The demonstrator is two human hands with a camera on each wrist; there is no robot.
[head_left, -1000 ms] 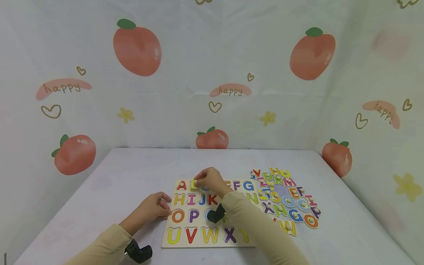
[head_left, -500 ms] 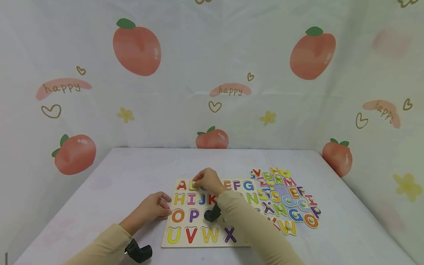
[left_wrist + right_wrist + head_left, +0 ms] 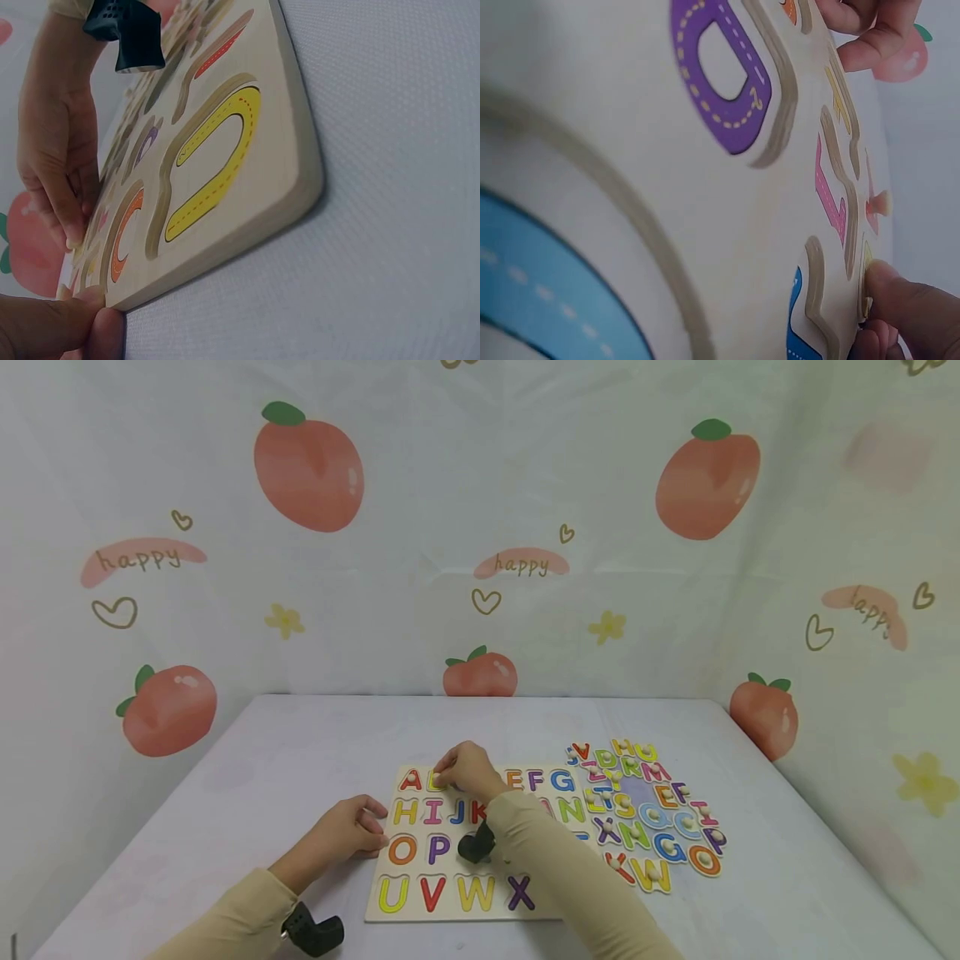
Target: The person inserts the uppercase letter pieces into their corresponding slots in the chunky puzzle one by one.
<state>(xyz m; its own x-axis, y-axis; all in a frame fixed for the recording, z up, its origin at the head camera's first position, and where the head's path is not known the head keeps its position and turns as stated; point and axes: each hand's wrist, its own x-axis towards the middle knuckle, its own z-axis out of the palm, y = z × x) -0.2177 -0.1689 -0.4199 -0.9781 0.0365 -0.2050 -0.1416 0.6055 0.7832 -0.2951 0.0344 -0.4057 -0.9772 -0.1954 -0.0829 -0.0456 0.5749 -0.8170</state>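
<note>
A wooden alphabet puzzle board (image 3: 375, 908) lies on the table, its recesses printed with coloured letters. My right hand (image 3: 471, 772) pinches a yellow letter piece (image 3: 432, 782) at the recess right of the A, in the top row. In the right wrist view, the thumb and fingers close on this piece (image 3: 867, 259) low over the board; they hide much of it. A red A piece (image 3: 411, 780) with a knob sits in its recess. My left hand (image 3: 348, 831) grips the board's left edge, thumb on top and a finger against the side, as the left wrist view shows.
Several loose knobbed letter pieces lie right of the board, among them an orange O (image 3: 704, 860), a yellow W (image 3: 651, 875) and a red K (image 3: 618, 867). Some are close against the board's right edge. A printed cloth (image 3: 420, 635) hangs behind the table.
My right hand has moved slightly left and down with the yellow letter piece, which now lies lower at the recess beside the A. My left hand has stayed on the board's edge.
</note>
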